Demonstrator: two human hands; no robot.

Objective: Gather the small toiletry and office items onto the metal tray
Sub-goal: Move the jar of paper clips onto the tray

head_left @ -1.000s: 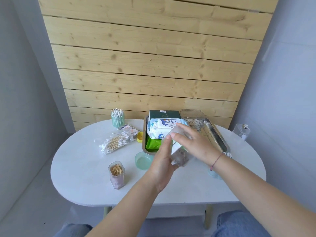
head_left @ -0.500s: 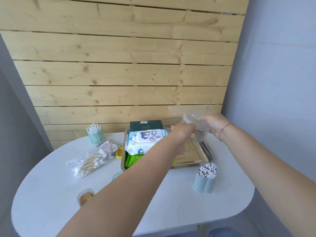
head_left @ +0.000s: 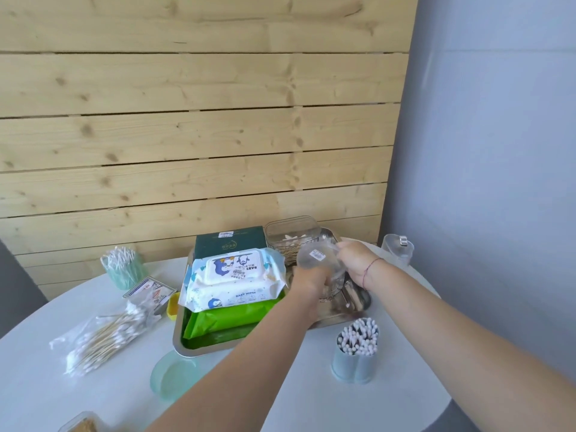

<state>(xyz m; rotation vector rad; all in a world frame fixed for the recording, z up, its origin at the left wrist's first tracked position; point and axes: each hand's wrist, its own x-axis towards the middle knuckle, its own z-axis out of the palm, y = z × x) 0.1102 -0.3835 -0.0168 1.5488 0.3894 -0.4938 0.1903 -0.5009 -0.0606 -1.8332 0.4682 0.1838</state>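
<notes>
Setting the clear jar down on the right half of the metal tray.
The clear jar hangs tilted over the metal tray, both hands wrapped round it: left hand low, right hand at the side. Best to level it, lower it beside the wipes pack, then release.

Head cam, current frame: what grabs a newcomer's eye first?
Both hands, left and right, hold a clear plastic container over the right half of the metal tray. On the tray's left half, a baby wipes pack lies on a bright green packet. A blue cup of cotton swabs stands on the table just in front of the tray.
</notes>
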